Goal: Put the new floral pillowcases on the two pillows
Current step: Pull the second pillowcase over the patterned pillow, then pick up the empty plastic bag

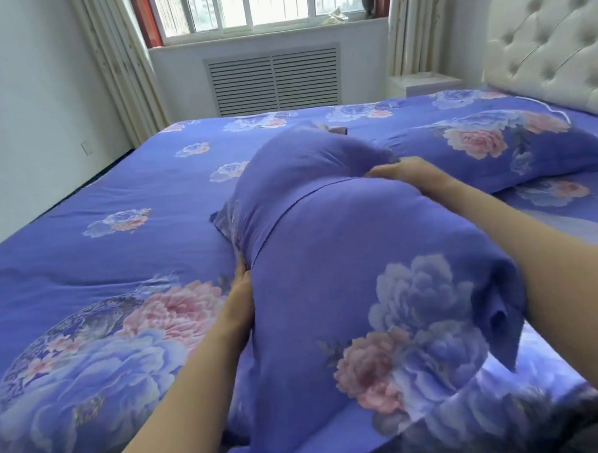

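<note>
A plump pillow (349,258) in a purple floral pillowcase lies lengthwise in front of me on the bed, bulging where a flap edge crosses its middle. My left hand (240,299) presses against its left side, fingers tucked into the fold between pillow and bed. My right hand (406,174) grips the fabric at the flap edge on the pillow's upper right. A second pillow (503,149) in the same floral case lies flat at the right, near the headboard.
The bed (89,248) is covered with a matching purple floral sheet. A cream tufted headboard (558,40) stands at the right, a white bedside table (422,84) beyond it. The window, curtains and radiator cover are at the far wall.
</note>
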`<state>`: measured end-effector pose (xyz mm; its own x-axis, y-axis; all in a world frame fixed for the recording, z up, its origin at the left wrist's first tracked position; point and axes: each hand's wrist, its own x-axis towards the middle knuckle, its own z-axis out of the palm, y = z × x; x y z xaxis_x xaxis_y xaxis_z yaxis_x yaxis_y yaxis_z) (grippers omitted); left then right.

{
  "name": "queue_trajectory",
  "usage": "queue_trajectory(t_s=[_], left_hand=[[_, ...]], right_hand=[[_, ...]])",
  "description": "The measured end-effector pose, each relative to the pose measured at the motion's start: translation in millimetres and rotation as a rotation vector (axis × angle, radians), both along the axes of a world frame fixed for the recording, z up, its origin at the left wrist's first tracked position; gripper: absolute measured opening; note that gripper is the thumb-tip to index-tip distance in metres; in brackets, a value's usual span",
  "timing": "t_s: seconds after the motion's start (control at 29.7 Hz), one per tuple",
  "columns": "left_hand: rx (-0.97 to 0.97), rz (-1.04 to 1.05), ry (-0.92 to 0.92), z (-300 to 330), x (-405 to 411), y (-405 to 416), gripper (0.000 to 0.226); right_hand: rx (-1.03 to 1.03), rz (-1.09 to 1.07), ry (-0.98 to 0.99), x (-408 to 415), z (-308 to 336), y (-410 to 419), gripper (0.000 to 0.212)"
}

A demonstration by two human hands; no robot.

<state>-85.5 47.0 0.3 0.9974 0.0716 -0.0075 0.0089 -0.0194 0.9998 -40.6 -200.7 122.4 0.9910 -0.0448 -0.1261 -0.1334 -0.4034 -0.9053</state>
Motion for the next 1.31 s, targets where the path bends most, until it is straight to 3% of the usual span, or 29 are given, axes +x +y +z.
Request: queue_trajectory(t_s=[0.03, 0.1, 0.2, 0.27, 0.34, 0.4, 0.5, 0.57, 0.67, 0.84, 1.01, 1.14, 1.21, 1.28, 1.31], left_hand=[[-0.006, -0.028, -0.002, 1.3, -2.7, -3.1, 0.053], [-0.051, -0.114, 0.011, 1.8, -2.2, -6.3, 0.054], [-0.18, -0.117, 0.034, 7.5, 5.3, -3.3, 0.044], [-0.226, 0.002, -0.025, 11.0, 12.6, 3.6, 0.042], [-0.287, 0.162, -0.03, 13.3, 25.5, 15.1, 0.042], [-0.332, 0.311, -0.016, 12.9, 38.9, 28.4, 0.041], [-0.323, 0.406, -0.023, 10.1, 53.6, 41.5, 0.033], [-0.234, 0.407, -0.058, 9.1, 57.5, 43.2, 0.031], [-0.086, 0.397, -0.106, 5.4, 60.0, 41.3, 0.037], [0.099, 0.284, -0.031, -17.6, 68.0, 25.9, 0.04], [0.389, 0.092, -0.014, -30.2, 56.8, -4.4, 0.036], [0.9, 0.035, -0.133, -35.1, 39.8, -33.1, 0.048], [1.026, 0.053, -0.169, -35.6, 33.3, -47.3, 0.057], [1.077, 0.05, -0.159, -36.6, 29.8, -60.0, 0.062], [1.1, 0.048, -0.152, -37.6, 29.6, -64.6, 0.063]], right_hand=[[0.024, -0.014, -0.11, 5.1, 24.5, 6.4, 0.009], [-0.117, 0.027, -0.37, 22.4, 70.5, 28.6, 0.009], [-0.704, 0.167, -0.633, 48.2, 107.4, 79.8, 0.022], [-0.976, 0.239, -0.7, 64.9, 103.6, 116.6, 0.013], [-0.987, 0.411, -0.661, 77.3, 80.7, 145.8, 0.013], [-0.9, 0.5, -0.543, 93.3, 45.6, 155.2, 0.037], [-1.008, 0.342, -0.244, 108.6, -28.0, 130.2, 0.071], [-1.097, 0.313, -0.112, 102.1, -90.1, 112.2, 0.081], [-1.152, 0.345, -0.248, 71.8, -152.2, 101.5, 0.072], [-1.208, 0.739, -0.691, -5.8, -203.8, 78.6, 0.046], [-0.773, 0.766, -0.48, -49.2, -198.3, 57.3, 0.049], [-0.666, 0.206, -0.595, -31.5, -191.7, -11.5, 0.044], [-0.854, -0.049, -0.344, -12.2, -193.3, -62.5, 0.034], [-1.063, -0.154, 0.126, -4.4, -199.0, -105.9, 0.037], [-1.057, -0.194, 0.31, -5.0, -203.1, -120.6, 0.043]])
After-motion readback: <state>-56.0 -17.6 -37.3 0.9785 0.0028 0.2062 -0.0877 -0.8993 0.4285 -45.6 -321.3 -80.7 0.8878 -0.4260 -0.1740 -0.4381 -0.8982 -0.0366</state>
